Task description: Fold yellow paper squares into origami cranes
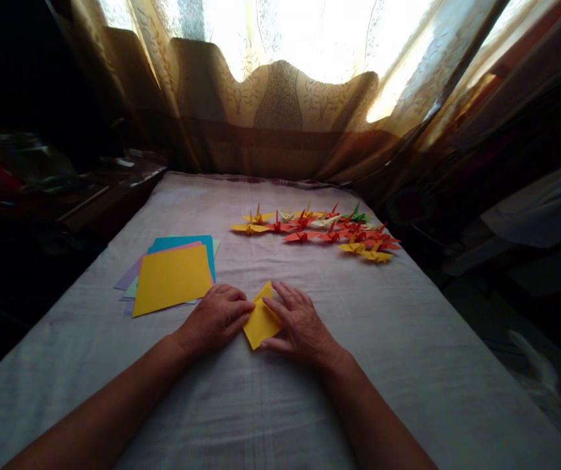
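Note:
A folded yellow paper (261, 325), roughly diamond-shaped, lies on the cloth in front of me between both hands. My left hand (219, 316) has its fingers curled, the tips gripping the paper's left edge. On the other side my right hand (300, 323) holds the right edge, thumb low and fingers bent over the upper part, hiding that side. Just beyond my left hand rests a loose stack of square sheets, with a yellow sheet (173, 281) on top and a blue sheet (185, 243) behind it; lilac, pink and pale green edges stick out.
Several folded paper cranes (303, 228), red, orange, yellow, cream and green, stand grouped at the far right of the table. A pale checked cloth (280, 405) covers the table. Behind hangs a patterned curtain (280, 98); a dark shelf (94, 196) with items is at the left.

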The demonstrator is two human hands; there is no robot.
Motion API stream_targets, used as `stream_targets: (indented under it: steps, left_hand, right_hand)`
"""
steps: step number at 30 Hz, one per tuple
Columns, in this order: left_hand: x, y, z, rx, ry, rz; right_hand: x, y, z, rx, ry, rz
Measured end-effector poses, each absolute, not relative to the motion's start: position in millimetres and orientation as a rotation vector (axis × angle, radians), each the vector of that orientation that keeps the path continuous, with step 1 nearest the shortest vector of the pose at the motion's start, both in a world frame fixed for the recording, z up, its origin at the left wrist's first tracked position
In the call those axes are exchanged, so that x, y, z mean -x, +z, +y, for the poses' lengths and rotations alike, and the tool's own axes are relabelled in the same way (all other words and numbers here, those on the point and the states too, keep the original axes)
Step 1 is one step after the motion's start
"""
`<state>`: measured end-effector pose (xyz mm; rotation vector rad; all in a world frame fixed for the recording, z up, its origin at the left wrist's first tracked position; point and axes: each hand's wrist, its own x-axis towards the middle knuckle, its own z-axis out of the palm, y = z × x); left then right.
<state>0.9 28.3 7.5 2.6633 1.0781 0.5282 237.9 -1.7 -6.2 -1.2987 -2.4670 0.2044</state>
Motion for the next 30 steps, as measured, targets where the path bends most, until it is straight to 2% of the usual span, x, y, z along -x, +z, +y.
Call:
stream_targets:
  steps: [7,18,30]
  left_hand:
    - [-1,-6,24,-2.675,0.504,1.103]
    - [10,1,31,-2.669,0.35,0.979]
    - [10,-6,34,-2.606,0.329,1.012]
  right_hand:
    - [-240,-2,-4,1.246,0.159,-2.505]
    - [-245,7,-5,1.233,0.236,-2.5]
    - [-247,0,0,1.144,0.113,-2.362]
